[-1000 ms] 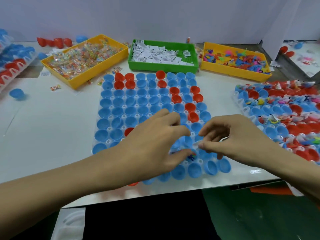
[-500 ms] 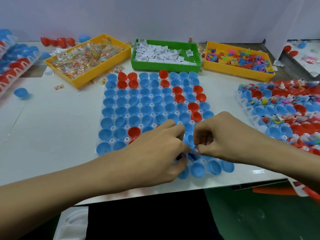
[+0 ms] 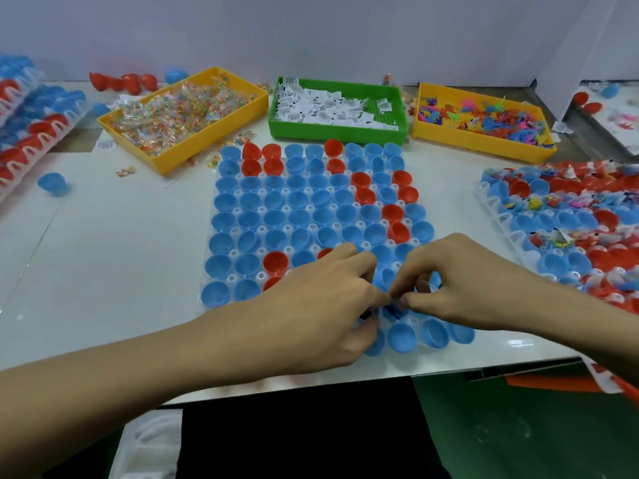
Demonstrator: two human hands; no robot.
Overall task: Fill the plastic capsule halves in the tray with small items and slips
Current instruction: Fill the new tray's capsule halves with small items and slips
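A clear tray of blue and red capsule halves lies in the middle of the white table. My left hand and my right hand meet over its near rows. The fingertips of both hands pinch small items above a blue half; what each hand holds is mostly hidden. Three bins stand behind the tray: a yellow bin of wrapped sweets, a green bin of paper slips and a yellow bin of small coloured toys.
A filled tray of capsule halves lies at the right. Stacked trays of capsules stand at the far left, with a loose blue half beside them. Loose sweets lie near the left bin. The table's front edge is just below my hands.
Both hands have drawn closer together over the near rows, and their fingertips now touch. The view has shifted slightly.
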